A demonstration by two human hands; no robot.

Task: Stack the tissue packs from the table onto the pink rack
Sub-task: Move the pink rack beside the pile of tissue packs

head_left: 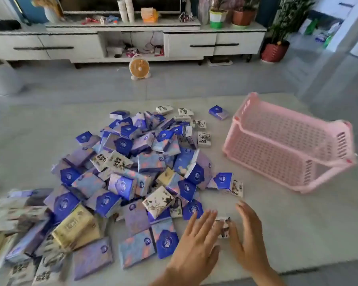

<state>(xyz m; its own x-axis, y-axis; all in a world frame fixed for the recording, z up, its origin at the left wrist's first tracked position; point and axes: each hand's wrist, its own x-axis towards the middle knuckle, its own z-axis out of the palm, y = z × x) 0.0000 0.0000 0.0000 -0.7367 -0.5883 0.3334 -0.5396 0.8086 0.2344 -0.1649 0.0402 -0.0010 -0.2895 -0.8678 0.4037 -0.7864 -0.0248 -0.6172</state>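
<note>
White small pack lies loose between our open left grip and open right grip, so a weak squeeze could drop it.

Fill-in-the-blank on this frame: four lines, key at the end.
1. The rack at the right of the table is ____ in colour.
2. The tissue packs lie heaped on the table, and both rack tiers are ____.
3. Between the left hand and the right hand lies a small ____ pack with a dark print.
4. A small orange ____ stands on the floor in front of the cabinet.

Missing words: pink; empty; white; fan.
</note>
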